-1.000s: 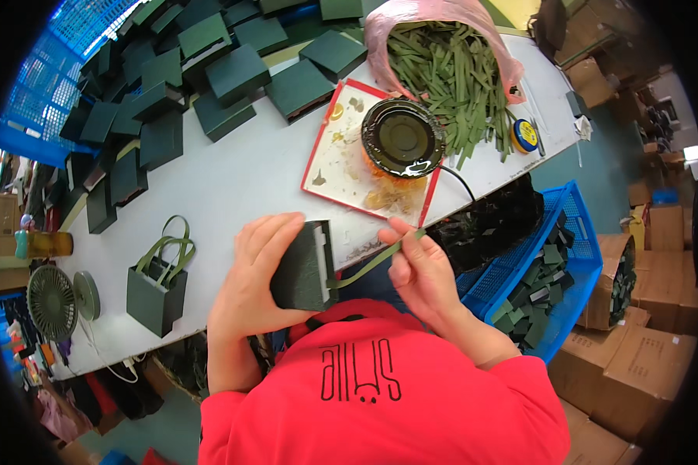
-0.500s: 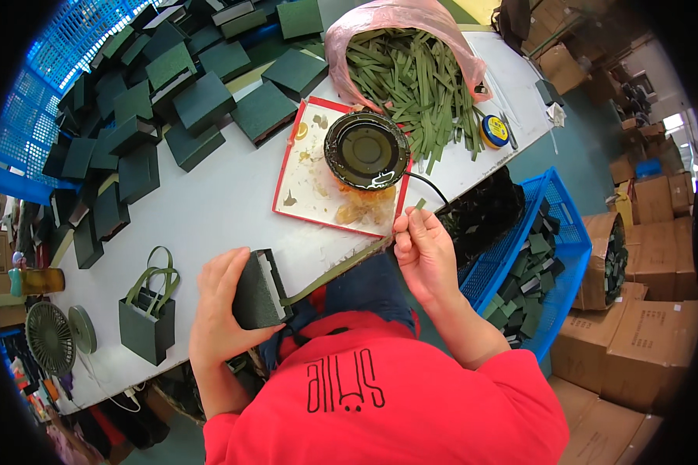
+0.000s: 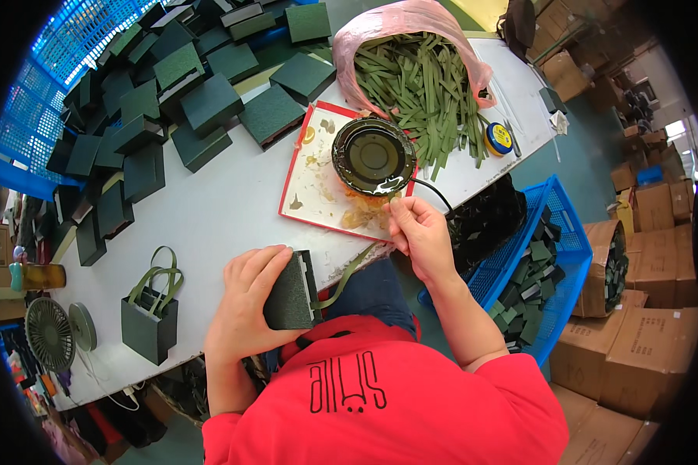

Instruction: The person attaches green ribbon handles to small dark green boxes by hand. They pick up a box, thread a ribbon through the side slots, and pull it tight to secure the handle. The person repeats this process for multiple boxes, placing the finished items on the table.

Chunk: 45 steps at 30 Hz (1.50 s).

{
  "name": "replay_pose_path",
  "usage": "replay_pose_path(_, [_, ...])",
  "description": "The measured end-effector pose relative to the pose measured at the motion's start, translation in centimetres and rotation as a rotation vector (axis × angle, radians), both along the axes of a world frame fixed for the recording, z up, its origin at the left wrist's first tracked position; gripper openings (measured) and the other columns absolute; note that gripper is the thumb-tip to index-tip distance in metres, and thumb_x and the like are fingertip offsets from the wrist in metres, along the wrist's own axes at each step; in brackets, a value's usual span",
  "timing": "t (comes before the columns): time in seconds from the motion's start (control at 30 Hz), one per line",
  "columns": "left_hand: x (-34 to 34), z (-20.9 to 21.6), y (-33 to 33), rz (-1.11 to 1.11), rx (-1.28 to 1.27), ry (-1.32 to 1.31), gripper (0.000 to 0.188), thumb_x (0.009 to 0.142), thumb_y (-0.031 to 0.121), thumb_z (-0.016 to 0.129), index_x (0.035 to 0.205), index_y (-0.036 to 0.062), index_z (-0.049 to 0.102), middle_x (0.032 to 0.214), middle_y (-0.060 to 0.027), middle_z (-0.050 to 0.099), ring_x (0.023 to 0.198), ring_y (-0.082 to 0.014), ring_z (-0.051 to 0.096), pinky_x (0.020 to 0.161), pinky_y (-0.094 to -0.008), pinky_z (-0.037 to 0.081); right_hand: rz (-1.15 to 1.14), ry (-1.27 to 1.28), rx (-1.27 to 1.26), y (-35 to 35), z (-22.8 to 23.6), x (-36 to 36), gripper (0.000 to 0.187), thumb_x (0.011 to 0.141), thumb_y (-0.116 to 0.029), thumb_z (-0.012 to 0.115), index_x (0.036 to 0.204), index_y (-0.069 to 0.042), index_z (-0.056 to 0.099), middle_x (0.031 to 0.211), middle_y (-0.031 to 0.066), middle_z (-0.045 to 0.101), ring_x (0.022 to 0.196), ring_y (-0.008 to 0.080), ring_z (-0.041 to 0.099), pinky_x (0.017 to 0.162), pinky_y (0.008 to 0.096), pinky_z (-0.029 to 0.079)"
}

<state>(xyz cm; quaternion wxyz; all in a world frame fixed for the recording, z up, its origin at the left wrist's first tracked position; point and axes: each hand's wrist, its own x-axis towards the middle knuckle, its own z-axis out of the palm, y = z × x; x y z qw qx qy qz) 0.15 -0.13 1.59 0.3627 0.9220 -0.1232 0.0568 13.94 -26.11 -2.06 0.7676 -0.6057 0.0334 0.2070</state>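
Note:
My left hand (image 3: pixel 244 306) is closed around a small dark green box-like paper bag (image 3: pixel 291 298), tilted just above my lap. From the bag's open side a green ribbon strip (image 3: pixel 347 279) runs up to my right hand (image 3: pixel 420 232), which pinches it near its end. The fingertips are close to the near rim of a round black pot (image 3: pixel 372 159) holding a shiny dark liquid. Under the pot lies a stained white board with a red rim (image 3: pixel 302 167). A green bag with two ribbon handles (image 3: pixel 149 329) stands on the table to the left.
Many green boxes (image 3: pixel 209 105) cover the table's far left. A pink plastic bag (image 3: pixel 349 70) spills green ribbon strips (image 3: pixel 430 93). A round yellow-blue tin (image 3: pixel 499 138) is at its right. A blue crate (image 3: pixel 570 256) stands beside the table; a small fan (image 3: pixel 50 333) sits left.
My left hand and the bag in it have moved right and been turned more upright. My right hand has shifted slightly up and left, bringing the ribbon end to the pot's rim.

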Motion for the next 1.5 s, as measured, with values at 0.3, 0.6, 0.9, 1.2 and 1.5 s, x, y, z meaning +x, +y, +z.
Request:
replay_pose_path(0.3, [0.1, -0.2, -0.1, 0.001, 0.003, 0.002, 0.102, 0.048, 0.021, 0.091, 0.139, 0.0020, 0.050, 0.136, -0.0164, 0.053, 0.125, -0.0383, 0.048, 0.107, -0.0475, 0.037, -0.058, 0.026, 0.017, 0.4, -0.2, 0.5, 0.020, 0.100, -0.020, 0.064, 0.094, -0.001, 0.061, 0.065, -0.0023, 0.055, 0.047, 0.0026, 0.038, 0.042, 0.0195, 0.027])
replay_pose_path(0.6, [0.1, -0.2, -0.1, 0.005, 0.004, 0.008, 0.098, 0.048, 0.021, 0.091, 0.137, 0.0019, 0.052, 0.136, -0.0158, 0.053, 0.125, -0.0383, 0.049, 0.107, -0.0474, 0.038, -0.086, 0.027, 0.017, 0.5, -0.9, 0.9, 0.022, 0.097, -0.021, 0.067, 0.087, -0.004, 0.058, 0.063, -0.0031, 0.052, 0.046, 0.0020, 0.036, 0.041, 0.0198, 0.025])
replay_pose_path(0.9, [-0.1, -0.2, -0.1, 0.008, 0.009, 0.015, 0.098, 0.048, 0.021, 0.091, 0.137, 0.0018, 0.052, 0.136, -0.0158, 0.053, 0.124, -0.0379, 0.049, 0.107, -0.0472, 0.037, -0.087, 0.064, 0.048, 0.0, -0.9, 0.9, 0.019, 0.097, -0.018, 0.066, 0.086, -0.006, 0.058, 0.062, -0.0034, 0.051, 0.046, 0.0015, 0.036, 0.041, 0.0196, 0.024])
replay_pose_path(1.2, [0.2, -0.3, 0.0, -0.008, -0.002, -0.008, 0.097, 0.050, 0.021, 0.090, 0.137, 0.0012, 0.052, 0.137, -0.0158, 0.053, 0.124, -0.0378, 0.049, 0.106, -0.0472, 0.038, -0.115, -0.017, 0.019, 0.1, 0.0, 0.7, 0.019, 0.098, -0.019, 0.065, 0.086, -0.005, 0.059, 0.061, -0.0039, 0.050, 0.047, 0.0015, 0.036, 0.042, 0.0198, 0.024])
replay_pose_path(1.5, [0.3, -0.3, -0.2, -0.014, -0.003, -0.001, 0.097, 0.050, 0.021, 0.090, 0.137, 0.0014, 0.051, 0.137, -0.0159, 0.053, 0.124, -0.0377, 0.049, 0.106, -0.0473, 0.038, -0.073, 0.058, 0.025, -0.3, -0.5, 1.3, 0.019, 0.098, -0.018, 0.065, 0.085, -0.006, 0.057, 0.063, -0.0034, 0.050, 0.047, 0.0018, 0.035, 0.042, 0.0198, 0.024])
